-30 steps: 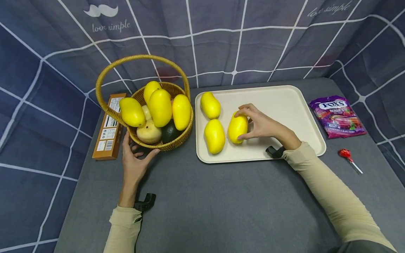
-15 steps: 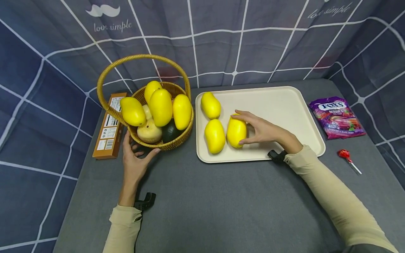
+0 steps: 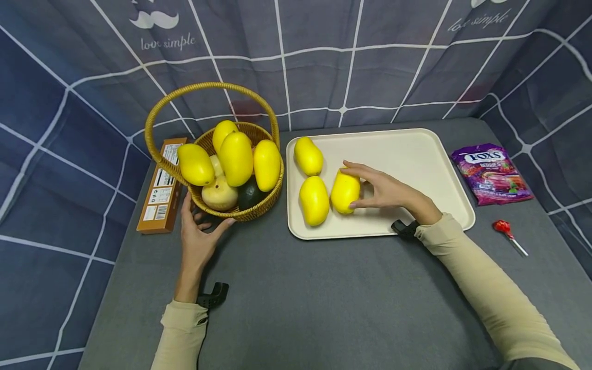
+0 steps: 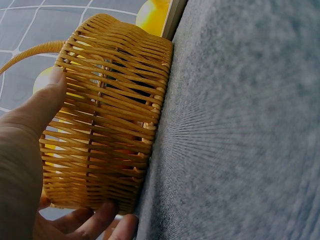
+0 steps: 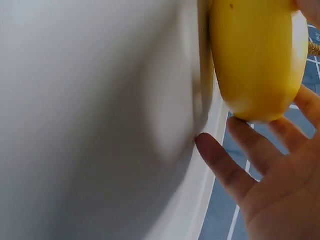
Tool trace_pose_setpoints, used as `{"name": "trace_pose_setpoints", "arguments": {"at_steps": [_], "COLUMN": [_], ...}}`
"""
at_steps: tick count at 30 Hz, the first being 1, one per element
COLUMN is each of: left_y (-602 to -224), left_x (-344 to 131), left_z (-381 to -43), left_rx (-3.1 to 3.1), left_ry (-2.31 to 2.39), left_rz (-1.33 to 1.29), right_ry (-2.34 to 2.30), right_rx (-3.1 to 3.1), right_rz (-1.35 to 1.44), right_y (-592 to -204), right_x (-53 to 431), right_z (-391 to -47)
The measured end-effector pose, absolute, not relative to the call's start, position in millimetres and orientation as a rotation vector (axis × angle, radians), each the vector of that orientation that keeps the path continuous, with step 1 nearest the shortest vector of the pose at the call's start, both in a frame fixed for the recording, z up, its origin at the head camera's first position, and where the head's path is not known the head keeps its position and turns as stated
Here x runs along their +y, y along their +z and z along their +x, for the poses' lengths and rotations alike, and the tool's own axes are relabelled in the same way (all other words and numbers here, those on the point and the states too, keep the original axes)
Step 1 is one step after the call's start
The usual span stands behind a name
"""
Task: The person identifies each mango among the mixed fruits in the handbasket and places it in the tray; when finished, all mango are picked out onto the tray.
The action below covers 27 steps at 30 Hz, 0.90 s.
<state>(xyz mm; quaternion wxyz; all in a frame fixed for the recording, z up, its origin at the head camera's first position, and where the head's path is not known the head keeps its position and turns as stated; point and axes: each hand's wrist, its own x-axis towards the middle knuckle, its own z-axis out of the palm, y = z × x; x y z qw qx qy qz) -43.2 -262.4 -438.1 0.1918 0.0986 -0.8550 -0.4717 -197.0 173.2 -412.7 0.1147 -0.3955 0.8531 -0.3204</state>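
A yellow mango (image 3: pixel 344 194) stands on the cream tray (image 3: pixel 416 169), held between the thumb and fingers of my right hand (image 3: pixel 386 190). In the right wrist view, fingertips touch one end of this mango (image 5: pixel 257 60). Two more mangoes, one nearer the back (image 3: pixel 308 155) and one nearer the front (image 3: pixel 314 201), lie on the tray to its left. My left hand (image 3: pixel 199 236) grips the lower side of a wicker basket (image 3: pixel 259 209), its thumb and fingers spread round the weave (image 4: pixel 100 120). The basket holds several mangoes, a pale round fruit (image 3: pixel 219 194) and a dark green fruit (image 3: pixel 250 195).
An orange-brown box (image 3: pixel 159 205) lies left of the basket, close to my left hand. Right of the tray are a purple candy bag (image 3: pixel 492 174) and a red lollipop (image 3: pixel 504 228). A grid-patterned curtain (image 3: pixel 314 77) borders the grey table.
The mango in my right hand has moved slightly left, and my right hand's grip on it has shifted a little. My left hand stays on the basket.
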Motion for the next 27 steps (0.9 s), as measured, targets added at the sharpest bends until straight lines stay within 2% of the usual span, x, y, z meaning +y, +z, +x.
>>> {"name": "trace_pose_setpoints", "arguments": {"at_steps": [17,27], "left_y": [-437.8,-438.7], "left_x": [-262.8,-263.0], "left_z": [-42.8,-44.1], "left_rx": [-2.415,-2.407], "left_ry": [-1.321,-1.323], "left_rz": [0.287,0.262], "right_ry": [-0.867,-0.927], "right_rx": [2.503,2.572], "right_rz": [-1.175,-1.343], "right_y": [-411.4,-383.6], "right_x": [180.6,156.4], "right_z": [-196.1,-186.9]}}
